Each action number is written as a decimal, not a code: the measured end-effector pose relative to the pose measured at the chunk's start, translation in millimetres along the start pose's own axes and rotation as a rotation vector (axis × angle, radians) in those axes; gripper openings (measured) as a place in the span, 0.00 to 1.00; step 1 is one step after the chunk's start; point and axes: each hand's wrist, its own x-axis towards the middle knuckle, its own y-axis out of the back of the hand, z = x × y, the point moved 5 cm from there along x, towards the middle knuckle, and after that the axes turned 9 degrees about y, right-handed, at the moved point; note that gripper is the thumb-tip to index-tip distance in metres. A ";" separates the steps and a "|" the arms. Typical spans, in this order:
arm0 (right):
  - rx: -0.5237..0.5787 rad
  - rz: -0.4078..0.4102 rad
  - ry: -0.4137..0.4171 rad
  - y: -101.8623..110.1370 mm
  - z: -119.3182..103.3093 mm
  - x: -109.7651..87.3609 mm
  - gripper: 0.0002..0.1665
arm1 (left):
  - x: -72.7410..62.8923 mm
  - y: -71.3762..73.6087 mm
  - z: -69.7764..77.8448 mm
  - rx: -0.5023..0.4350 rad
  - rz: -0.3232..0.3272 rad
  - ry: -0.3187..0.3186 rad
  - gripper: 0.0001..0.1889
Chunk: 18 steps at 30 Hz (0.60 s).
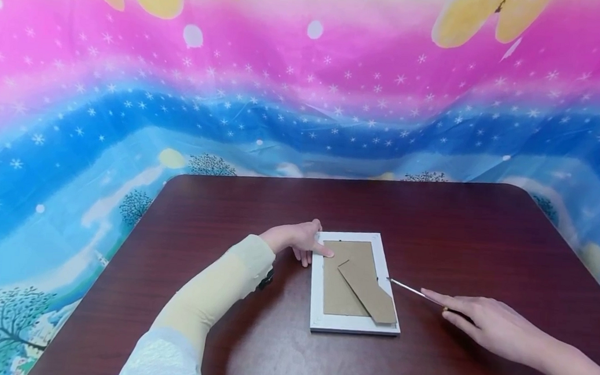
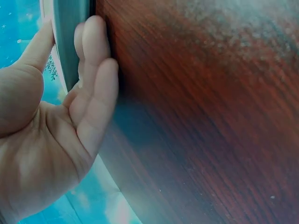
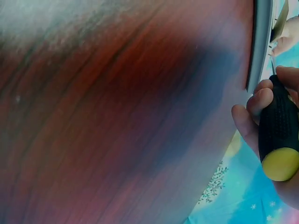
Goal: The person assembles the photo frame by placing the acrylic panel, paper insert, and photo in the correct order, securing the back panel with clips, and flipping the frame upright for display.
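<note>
A white picture frame (image 1: pixel 317 293) lies face down on the table, its brown backing board (image 1: pixel 335 291) showing. An easel stand (image 1: pixel 373 300) slants across the backing toward the near right corner. My left hand (image 1: pixel 300 238) grips the frame's far left side, thumb over the border and fingers along the outer edge (image 2: pixel 67 42). In my right hand (image 1: pixel 489 325) is a screwdriver, with a black handle (image 3: pixel 276 116) and a yellow butt end (image 3: pixel 280 164). Its thin metal shaft (image 1: pixel 413 289) points left, the tip right at the frame's right inner edge, beside the backing.
The dark reddish-brown wooden table (image 1: pixel 257 208) has rounded far corners. Behind it hangs a pink and blue cloth (image 1: pixel 306 95) printed with snowflakes, butterflies and trees. A pale sleeve (image 1: pixel 192 302) covers the left arm.
</note>
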 end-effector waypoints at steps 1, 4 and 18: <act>0.004 0.003 0.010 -0.2 -0.8 0.6 0.27 | -0.4 -0.6 -0.2 -0.016 -0.006 0.004 0.41; 0.016 -0.001 0.031 -1.4 -2.6 2.2 0.28 | -1.6 -1.7 0.0 -0.033 -0.010 0.006 0.42; -0.090 0.103 0.088 0.1 -8.7 6.3 0.34 | -2.1 -2.5 0.2 -0.031 -0.016 -0.015 0.39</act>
